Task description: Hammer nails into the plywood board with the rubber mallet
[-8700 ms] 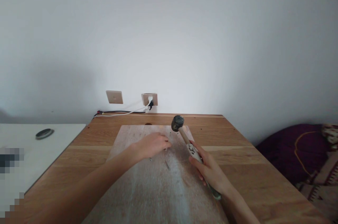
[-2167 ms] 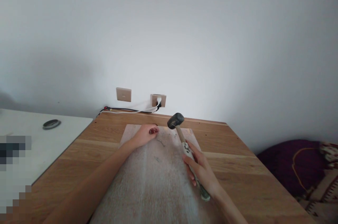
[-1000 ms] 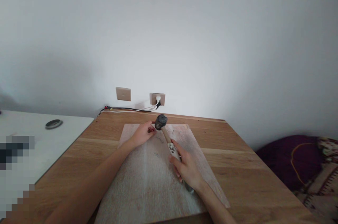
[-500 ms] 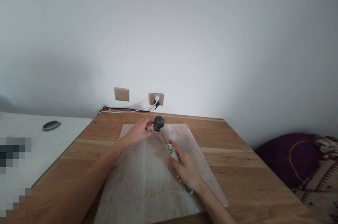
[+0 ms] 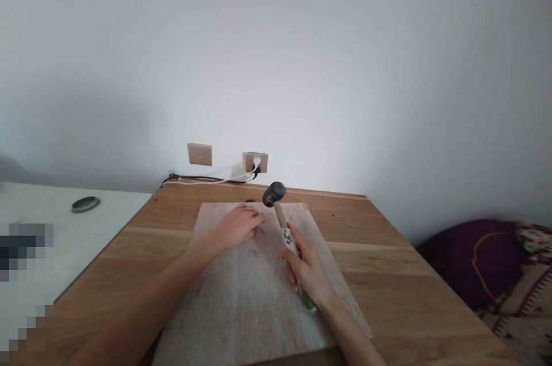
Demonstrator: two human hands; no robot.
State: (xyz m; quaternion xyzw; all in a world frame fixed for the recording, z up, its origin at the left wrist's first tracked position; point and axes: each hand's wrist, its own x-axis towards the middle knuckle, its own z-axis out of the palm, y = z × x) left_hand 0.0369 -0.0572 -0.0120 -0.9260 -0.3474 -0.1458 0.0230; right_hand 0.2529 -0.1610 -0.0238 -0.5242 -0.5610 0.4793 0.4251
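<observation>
My right hand [image 5: 308, 271] is closed round the wooden handle of a hammer [image 5: 280, 218]. Its black head is raised just above the far end of a pale wooden board [image 5: 241, 303]. The board lies on a brown wooden table [image 5: 388, 262]. My left hand [image 5: 237, 227] rests palm down on the board, left of the hammer head, fingers stretched forward and together. A few small dark nails or marks [image 5: 252, 252] show on the board near its fingertips. I cannot see anything held in the left hand.
A white table [image 5: 99, 222] with a dark round object [image 5: 85, 203] adjoins on the left. A wall switch [image 5: 199, 154], a socket [image 5: 255, 162] and cables [image 5: 202, 181] sit behind the table. A purple cushion [image 5: 470, 251] lies at the right.
The hammer head has lifted and swung right, away from my left hand. That hand, raised in a pinch beside the head half a second ago, now lies lower and flatter on the board.
</observation>
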